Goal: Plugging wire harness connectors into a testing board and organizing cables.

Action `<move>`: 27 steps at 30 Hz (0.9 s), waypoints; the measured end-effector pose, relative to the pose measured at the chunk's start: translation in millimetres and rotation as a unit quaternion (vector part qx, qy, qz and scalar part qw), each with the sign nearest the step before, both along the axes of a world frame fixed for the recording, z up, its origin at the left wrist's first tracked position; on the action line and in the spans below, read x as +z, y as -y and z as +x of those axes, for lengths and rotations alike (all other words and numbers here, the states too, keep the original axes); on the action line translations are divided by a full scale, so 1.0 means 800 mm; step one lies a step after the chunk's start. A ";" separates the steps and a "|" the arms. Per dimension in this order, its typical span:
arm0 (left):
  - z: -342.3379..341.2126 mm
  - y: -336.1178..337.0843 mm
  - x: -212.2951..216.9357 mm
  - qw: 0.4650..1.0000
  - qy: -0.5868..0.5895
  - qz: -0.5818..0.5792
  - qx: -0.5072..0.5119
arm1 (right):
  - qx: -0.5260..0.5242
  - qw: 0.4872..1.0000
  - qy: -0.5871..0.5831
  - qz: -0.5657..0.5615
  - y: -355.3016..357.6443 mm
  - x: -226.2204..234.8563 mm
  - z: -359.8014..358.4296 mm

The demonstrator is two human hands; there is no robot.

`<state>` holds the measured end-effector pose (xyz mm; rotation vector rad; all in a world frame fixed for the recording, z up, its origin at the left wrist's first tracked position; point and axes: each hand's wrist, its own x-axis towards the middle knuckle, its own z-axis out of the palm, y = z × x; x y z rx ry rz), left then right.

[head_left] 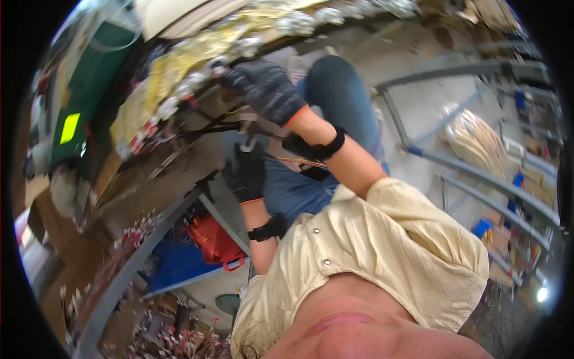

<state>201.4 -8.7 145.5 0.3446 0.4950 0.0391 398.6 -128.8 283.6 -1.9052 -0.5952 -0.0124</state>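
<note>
My right hand (pixel 269 90), in a dark grey striped work glove with an orange cuff, reaches to the near edge of the bench. Its fingers curl beside a small silvery end (pixel 217 64); blur hides what they grip. Lower and nearer my body, my left hand (pixel 245 173) wears a black glove and is closed, with a small whitish curved piece (pixel 248 145) at its fingertips. What that piece belongs to does not show. Thin red and yellow wires (pixel 302 161) cross my lap near it. Yellow sheeting (pixel 173 66) lies along the bench, with foil-wrapped ends (pixel 296 23) along its edge.
A dark green box-shaped unit (pixel 89 90) stands at the left. Below it are a grey metal frame (pixel 128 269), a red bag (pixel 218 239) and bundles with pinkish tips (pixel 191 341). At the right stand grey tube racks (pixel 478 167) and a plastic-wrapped bundle (pixel 475 140).
</note>
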 end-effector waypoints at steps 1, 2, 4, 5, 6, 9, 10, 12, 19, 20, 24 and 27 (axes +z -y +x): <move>-0.009 -0.003 0.002 0.987 -0.008 -0.157 0.027 | 0.010 0.992 0.075 -0.101 0.017 0.010 -0.008; -0.016 -0.007 -0.005 0.985 -0.016 -0.170 0.013 | 0.019 0.967 0.150 -0.204 0.038 0.030 -0.010; -0.025 -0.010 -0.016 0.959 -0.022 -0.274 0.067 | 0.081 0.907 0.301 -0.283 0.152 0.030 0.001; -0.041 -0.015 -0.017 0.958 -0.031 -0.275 0.068 | 0.079 0.892 0.214 -0.391 0.175 0.077 -0.016; -0.039 -0.011 -0.012 0.965 -0.032 -0.252 0.065 | 0.091 0.755 0.103 -0.641 0.246 0.047 -0.001; -0.046 -0.005 -0.030 0.973 -0.019 -0.224 0.057 | -0.051 0.797 -0.142 -0.585 0.375 -0.038 -0.043; -0.043 0.000 -0.027 0.975 -0.005 -0.217 0.046 | -0.042 0.708 -0.421 -0.566 0.366 -0.037 -0.041; -0.032 0.018 0.000 0.978 -0.019 -0.205 0.045 | -0.043 0.837 -0.487 -0.247 0.376 -0.080 -0.076; -0.018 0.048 0.056 0.984 -0.039 -0.172 0.003 | -0.025 0.963 -0.244 0.108 0.227 -0.010 -0.050; -0.019 0.050 0.045 0.985 -0.029 -0.168 0.015 | 0.032 0.920 -0.339 0.196 0.200 0.019 -0.045; -0.019 0.057 0.043 0.983 0.074 -0.155 -0.060 | 0.090 0.968 -0.169 0.161 0.121 0.032 -0.024; -0.028 0.061 0.056 0.983 0.006 -0.164 -0.085 | 0.104 0.992 -0.019 0.068 0.088 0.047 -0.027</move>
